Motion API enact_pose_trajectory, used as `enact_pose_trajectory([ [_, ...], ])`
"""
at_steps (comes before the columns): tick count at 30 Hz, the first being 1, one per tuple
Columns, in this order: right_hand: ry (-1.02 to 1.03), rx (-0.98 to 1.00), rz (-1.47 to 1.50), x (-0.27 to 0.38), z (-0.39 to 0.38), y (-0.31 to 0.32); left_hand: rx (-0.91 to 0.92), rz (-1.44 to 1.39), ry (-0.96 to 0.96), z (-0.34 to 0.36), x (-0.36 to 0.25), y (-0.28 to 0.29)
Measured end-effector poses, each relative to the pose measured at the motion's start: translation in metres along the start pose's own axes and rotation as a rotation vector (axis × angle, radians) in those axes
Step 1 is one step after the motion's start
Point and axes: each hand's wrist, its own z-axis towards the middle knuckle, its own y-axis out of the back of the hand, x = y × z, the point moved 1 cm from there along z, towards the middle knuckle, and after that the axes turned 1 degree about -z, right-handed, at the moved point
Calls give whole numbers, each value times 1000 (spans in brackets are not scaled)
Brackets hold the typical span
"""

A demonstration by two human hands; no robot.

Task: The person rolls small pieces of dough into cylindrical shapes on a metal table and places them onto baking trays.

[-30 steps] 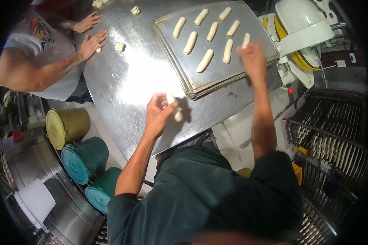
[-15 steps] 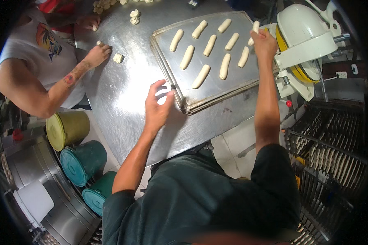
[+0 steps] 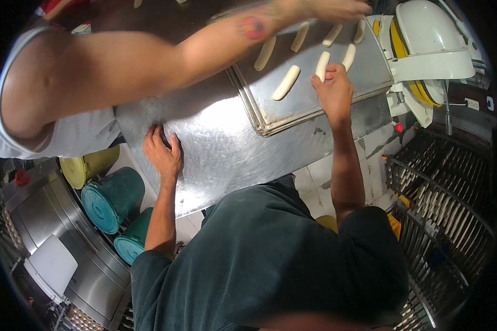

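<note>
My right hand (image 3: 335, 95) has its thumb and fingers closed on a pale dough stick (image 3: 322, 67) over the near part of a metal baking tray (image 3: 284, 122). Other dough sticks, such as a plump one (image 3: 286, 83) to its left, lie spaced out on the tray. More of them show farther back, some partly covered by a co-worker's arm. My left hand (image 3: 163, 153) rests on the steel table (image 3: 215, 143), left of the tray, holding nothing, its fingers loosely spread and palm down.
A co-worker's arm (image 3: 204, 55) crosses over the tray from the left, its hand (image 3: 337, 8) blurred at the far side. A white machine with a yellow band (image 3: 431, 44) stands right of the tray. Lidded buckets (image 3: 102, 212) line the left floor; dark racks (image 3: 442, 193) stand right.
My right hand has moved nearer and left, from the tray's right side. My left hand has moved left, away from the tray's edge. The co-worker's arm has swung across the tray.
</note>
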Motion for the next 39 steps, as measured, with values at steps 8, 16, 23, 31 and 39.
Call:
enact_pose_trajectory([
  [8, 110, -84, -129, -12, 2, -15, -18, -47, -25, 1, 9, -6],
  [16, 261, 390, 120, 45, -121, -30, 21, -15, 105, -2, 4, -1],
  [23, 536, 848, 177, 124, -112, -106, 72, -60, 196, -5, 7, 6],
  [31, 833, 446, 61, 155, -7, -265, -2, -146, 92, 11, 1, 6],
  [39, 562, 616, 480, 119, -34, -108, 20, -42, 86, 6, 0, 0],
])
